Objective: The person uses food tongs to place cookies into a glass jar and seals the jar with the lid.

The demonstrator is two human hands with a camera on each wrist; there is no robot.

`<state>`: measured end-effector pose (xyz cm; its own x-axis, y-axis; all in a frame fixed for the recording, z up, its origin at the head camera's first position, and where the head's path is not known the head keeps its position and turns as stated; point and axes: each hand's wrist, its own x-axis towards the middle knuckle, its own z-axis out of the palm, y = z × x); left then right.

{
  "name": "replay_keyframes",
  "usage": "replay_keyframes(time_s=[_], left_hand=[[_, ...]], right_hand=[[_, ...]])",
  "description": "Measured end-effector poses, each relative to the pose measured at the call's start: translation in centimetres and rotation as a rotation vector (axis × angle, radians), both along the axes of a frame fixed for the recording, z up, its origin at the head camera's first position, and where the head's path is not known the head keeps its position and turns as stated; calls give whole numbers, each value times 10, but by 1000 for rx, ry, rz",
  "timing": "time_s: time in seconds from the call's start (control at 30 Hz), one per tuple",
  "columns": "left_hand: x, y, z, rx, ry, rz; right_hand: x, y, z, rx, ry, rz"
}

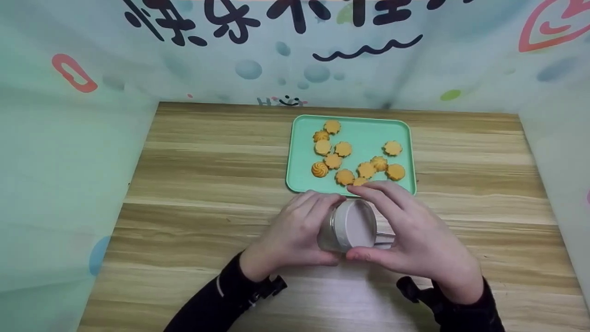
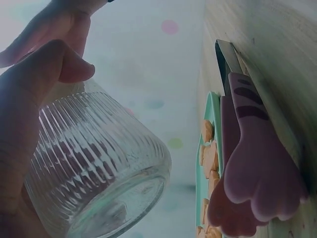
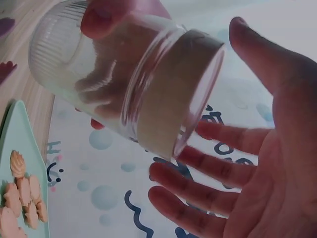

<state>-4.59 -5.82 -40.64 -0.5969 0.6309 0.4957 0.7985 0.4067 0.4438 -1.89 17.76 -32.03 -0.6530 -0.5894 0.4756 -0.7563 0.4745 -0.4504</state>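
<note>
A ribbed clear glass jar (image 2: 99,158) is held tilted above the table, its flat base turned down in the left wrist view. My left hand (image 1: 292,233) grips the jar's body. A pale screw lid (image 3: 176,89) covers its mouth and faces my right hand (image 1: 417,230). That hand's fingers are spread around the lid, thumb below and fingers above in the head view; whether a fingertip touches it I cannot tell. Tongs (image 2: 262,158) with pink paw-shaped tips and a metal handle lie on the table, mostly hidden behind the jar in the head view.
A mint-green tray (image 1: 364,133) stands just beyond my hands. Several flower-shaped cookies (image 1: 319,169) lie scattered on it, one partly covered by my right fingers. The wooden table (image 1: 198,184) meets printed cloth walls (image 1: 387,87) at the back and sides.
</note>
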Motion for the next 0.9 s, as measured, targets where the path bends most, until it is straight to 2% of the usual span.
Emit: replay_keyframes(time_s=[0.2,0.37,0.57,0.9], left_hand=[[1,1,1,-12,3,13],[1,2,2,-18,5,19],[2,1,1,-15,5,12],[2,1,0,-22,0,-11]], right_hand=[[-1,5,-15,58,-68,-79],[-1,6,-18,41,-99,-87],[-2,5,-13,34,-41,-4],[-1,1,4,-12,-23,175]])
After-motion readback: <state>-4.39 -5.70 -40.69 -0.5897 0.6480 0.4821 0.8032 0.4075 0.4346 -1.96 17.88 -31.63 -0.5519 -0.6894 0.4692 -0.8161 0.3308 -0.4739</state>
